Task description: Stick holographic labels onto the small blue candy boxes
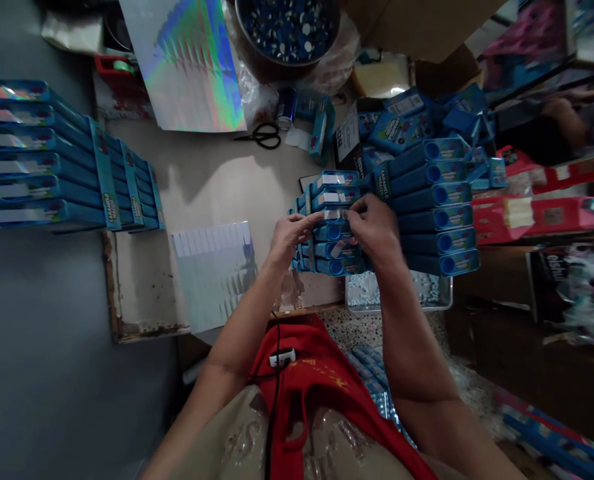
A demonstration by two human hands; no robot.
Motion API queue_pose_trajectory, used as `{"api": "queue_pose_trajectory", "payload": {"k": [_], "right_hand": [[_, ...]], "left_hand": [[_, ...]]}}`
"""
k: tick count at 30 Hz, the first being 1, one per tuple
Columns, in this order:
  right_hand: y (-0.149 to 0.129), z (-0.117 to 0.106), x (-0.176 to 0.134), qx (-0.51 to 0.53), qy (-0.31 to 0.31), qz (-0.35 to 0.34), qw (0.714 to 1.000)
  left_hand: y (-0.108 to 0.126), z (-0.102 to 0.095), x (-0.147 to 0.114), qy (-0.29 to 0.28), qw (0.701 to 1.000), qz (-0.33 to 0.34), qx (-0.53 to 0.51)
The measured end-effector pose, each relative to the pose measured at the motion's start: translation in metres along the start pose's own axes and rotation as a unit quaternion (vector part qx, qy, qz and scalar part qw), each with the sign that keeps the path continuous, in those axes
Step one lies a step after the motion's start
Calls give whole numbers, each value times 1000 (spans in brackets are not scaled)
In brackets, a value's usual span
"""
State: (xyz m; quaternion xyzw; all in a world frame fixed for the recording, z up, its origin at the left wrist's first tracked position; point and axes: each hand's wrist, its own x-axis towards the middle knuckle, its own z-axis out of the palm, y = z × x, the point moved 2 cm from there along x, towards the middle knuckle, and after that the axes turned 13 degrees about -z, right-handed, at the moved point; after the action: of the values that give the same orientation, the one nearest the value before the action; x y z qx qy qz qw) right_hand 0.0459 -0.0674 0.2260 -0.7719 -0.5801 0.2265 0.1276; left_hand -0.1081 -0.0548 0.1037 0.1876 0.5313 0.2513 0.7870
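In the middle of the bench stands a stack of long blue boxes (335, 269) with their ends towards me. My left hand (293, 235) and my right hand (375, 225) meet over the third box end from the top. Between their pinched fingertips lies a small shiny sticker (333, 215), one end at each hand, against that box end. The two box ends above carry pale stickers. Lower ends show round blue openings, and a tilted shiny strip (343, 248) lies across one of them. A silvery sticker sheet (211, 280) is left of my left hand.
Another blue stack (424, 220) stands close on the right, and a stickered stack (31, 160) at far left. Black scissors (265, 136), a can (286, 109), a holographic sheet (191, 67) and a bowl of wrapped pieces (287, 57) are behind. A clear tray (401, 307) sits front right.
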Motion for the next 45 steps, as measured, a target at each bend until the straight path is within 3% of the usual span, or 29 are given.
{"api": "queue_pose_trajectory", "payload": {"k": [2,5,7,10,13,18,24,29,32,38,42,45], "right_hand": [[-1,-3,-5,8,37,-8,999],[-4,-12,-12,23,120,-21,992],[-9,-15,-15,39,143,-28,989],[-18,-16,-17,60,144,-39,987],[-27,-13,-18,75,144,-47,986],[-29,-8,-21,126,134,-55,981],[-10,-10,-31,245,70,-51,966],[-5,-9,-42,223,122,-14,967],[-4,-2,-40,179,122,-11,976],[6,6,-32,163,104,-30,981],[11,2,-36,97,130,-39,986],[15,1,-41,59,146,-50,986]], "left_hand": [[-2,-3,-2,78,995,61,5],[2,-10,-29,189,966,176,21],[6,-10,-57,172,963,204,49],[6,-1,-93,71,976,186,86],[3,8,-106,43,982,163,85],[2,6,-95,25,987,149,61],[23,-11,-88,-21,985,107,134],[38,-11,-75,-31,981,77,177],[39,-9,-70,-27,981,60,180],[31,-14,-53,-53,987,33,151],[12,-8,-39,-87,990,-35,103],[-10,4,-36,-47,996,-47,67]]}}
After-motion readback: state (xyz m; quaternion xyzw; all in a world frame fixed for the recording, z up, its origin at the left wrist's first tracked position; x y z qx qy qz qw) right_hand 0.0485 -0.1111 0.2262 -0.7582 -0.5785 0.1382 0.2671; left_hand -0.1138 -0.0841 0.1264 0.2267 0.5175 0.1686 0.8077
